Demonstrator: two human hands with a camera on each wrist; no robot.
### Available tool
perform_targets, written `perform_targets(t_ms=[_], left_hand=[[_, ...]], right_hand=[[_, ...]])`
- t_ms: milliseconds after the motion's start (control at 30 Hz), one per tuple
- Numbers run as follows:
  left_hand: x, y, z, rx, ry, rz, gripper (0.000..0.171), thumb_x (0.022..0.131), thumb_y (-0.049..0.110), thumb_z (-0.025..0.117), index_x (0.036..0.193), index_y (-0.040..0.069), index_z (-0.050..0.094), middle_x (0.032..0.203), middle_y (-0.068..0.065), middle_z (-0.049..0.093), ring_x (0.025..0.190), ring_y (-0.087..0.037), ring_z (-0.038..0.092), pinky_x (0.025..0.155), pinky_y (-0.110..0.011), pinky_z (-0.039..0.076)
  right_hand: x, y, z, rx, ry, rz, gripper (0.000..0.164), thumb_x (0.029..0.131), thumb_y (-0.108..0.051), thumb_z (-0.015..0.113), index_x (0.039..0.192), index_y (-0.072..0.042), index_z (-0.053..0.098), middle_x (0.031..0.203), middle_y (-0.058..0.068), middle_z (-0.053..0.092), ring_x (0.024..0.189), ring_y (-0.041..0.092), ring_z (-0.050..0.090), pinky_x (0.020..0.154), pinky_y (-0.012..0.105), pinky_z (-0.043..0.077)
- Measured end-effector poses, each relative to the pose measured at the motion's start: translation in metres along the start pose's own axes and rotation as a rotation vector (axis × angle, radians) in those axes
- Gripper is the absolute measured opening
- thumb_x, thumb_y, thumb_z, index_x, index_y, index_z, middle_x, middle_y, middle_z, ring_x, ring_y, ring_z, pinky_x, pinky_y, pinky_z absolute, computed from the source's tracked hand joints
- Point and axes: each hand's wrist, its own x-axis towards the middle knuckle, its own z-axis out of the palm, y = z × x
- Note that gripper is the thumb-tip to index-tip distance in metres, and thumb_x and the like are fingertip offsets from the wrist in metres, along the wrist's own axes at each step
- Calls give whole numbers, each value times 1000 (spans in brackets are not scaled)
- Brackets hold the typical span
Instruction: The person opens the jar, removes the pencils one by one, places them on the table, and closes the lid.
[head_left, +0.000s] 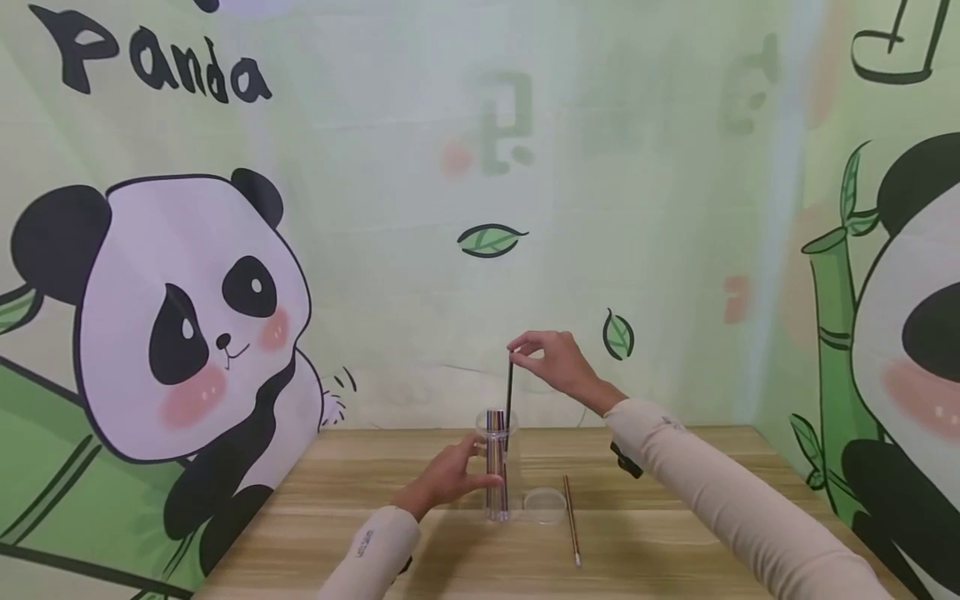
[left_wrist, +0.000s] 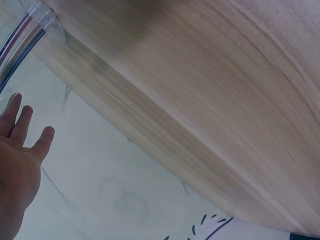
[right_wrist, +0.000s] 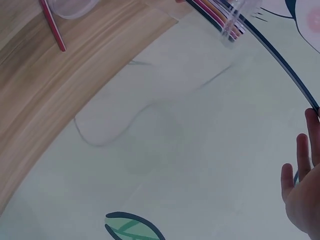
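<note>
Pencil [head_left: 510, 387], dark, runs near-vertical: top end in a narrow fingertip pinch by the right grip [head_left: 558, 362], lower end inside the clear tube [head_left: 513, 483], which the left grip [head_left: 446, 473] holds round its side. Step looks like passing one pencil through the mouth, in or out can't tell; next move likely calls for a straight slide past the bundled pencils [head_left: 494, 423], tube steady.

The left hand [left_wrist: 19, 162] is beside a clear container [left_wrist: 58, 33] holding, apparently, pencils [left_wrist: 25, 56].
</note>
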Motion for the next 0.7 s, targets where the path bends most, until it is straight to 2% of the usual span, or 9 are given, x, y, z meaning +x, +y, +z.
perform_targets(t_ms=[167,700], left_hand=[[0,3,-1,-5,-16,-27,69,92,40,80,142,9,46,138,-23,64,134,-42,56,107,-59,47],[1,3,-1,-1,-17,-39,71,91,38,82,145,10,45,140,-23,62,134,-42,56,107,-61,46]], right_hand=[[6,-2,-11,-1,13,9,18,97,-16,75,113,-6,77,102,10,79,98,27,75,92,47,58],[22,-2,-40,-42,74,14,19,97,-17,75,112,-7,78,100,11,80,98,27,75,85,44,57]])
